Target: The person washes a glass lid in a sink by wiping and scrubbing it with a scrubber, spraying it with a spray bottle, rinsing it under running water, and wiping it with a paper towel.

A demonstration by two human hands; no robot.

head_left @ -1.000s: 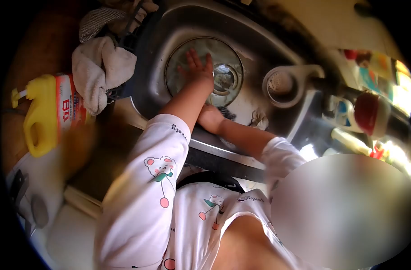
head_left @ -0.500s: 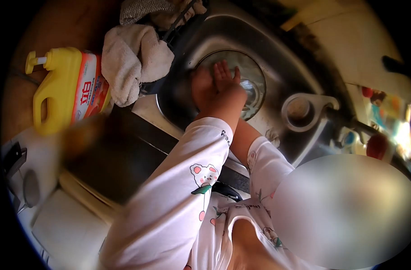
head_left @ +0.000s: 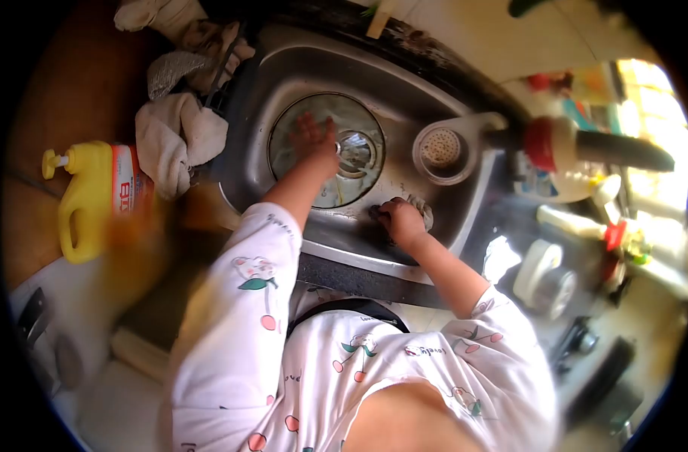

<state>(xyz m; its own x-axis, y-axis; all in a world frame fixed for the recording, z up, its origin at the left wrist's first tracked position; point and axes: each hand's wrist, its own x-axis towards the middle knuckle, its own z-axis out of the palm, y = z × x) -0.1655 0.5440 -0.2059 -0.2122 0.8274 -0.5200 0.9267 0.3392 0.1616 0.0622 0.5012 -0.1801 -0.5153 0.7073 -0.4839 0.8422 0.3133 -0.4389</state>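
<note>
A round glass lid (head_left: 363, 181) with a metal rim lies in the steel sink (head_left: 295, 64). On its left part my left hand (head_left: 314, 143) rests flat, fingers spread, holding nothing. Lower right of the lid, near the sink's front edge, my right hand (head_left: 403, 222) is closed, with a dark scrubber (head_left: 374, 212) at its fingertips. Its fingers partly hide the scrubber. A crumpled pale cloth (head_left: 421, 209) lies just beside the right hand.
A drain strainer cup (head_left: 442, 151) sits at the sink's right end. A pale rag (head_left: 180, 135) hangs over a dark rack left of the sink, near a yellow detergent bottle (head_left: 91, 196). Clear containers and a red-lidded one (head_left: 544, 143) stand on the right.
My right hand has moved right, from under my left forearm beside the lid to the sink's front, and now closes on the dark scrubber. My left hand stays over the lid; the view has shifted.
</note>
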